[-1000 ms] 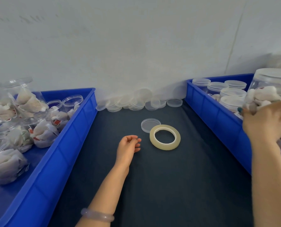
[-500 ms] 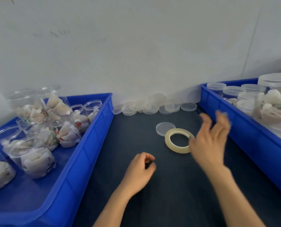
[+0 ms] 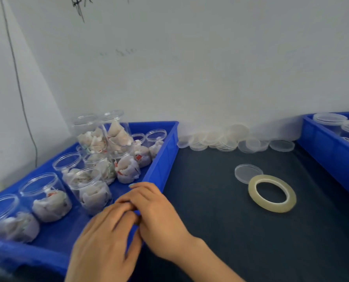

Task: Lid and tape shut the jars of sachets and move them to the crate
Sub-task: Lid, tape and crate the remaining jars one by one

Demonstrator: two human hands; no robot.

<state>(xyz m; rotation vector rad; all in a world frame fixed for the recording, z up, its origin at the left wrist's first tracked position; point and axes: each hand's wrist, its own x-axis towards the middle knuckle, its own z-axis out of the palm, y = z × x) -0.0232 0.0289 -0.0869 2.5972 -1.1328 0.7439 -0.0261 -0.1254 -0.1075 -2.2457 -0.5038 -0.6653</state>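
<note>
Several open clear jars of white sachets stand in the left blue crate (image 3: 165,151); the nearest jar (image 3: 92,192) is just beyond my fingertips. My left hand (image 3: 104,241) and my right hand (image 3: 155,216) hover side by side over this crate's right rim, fingers loosely extended and touching each other, holding nothing. A roll of clear tape (image 3: 271,193) lies flat on the dark mat to the right, with a single clear lid (image 3: 248,173) touching its far side.
A row of loose clear lids (image 3: 226,141) leans along the white wall at the back. The right blue crate (image 3: 328,157) holds lidded jars (image 3: 330,119). Dark mat (image 3: 241,241) spans the space between the two crates.
My right hand left the jar in the right crate and swung left across the mat. Both hands now meet at the left crate's rim, and the view has turned left.
</note>
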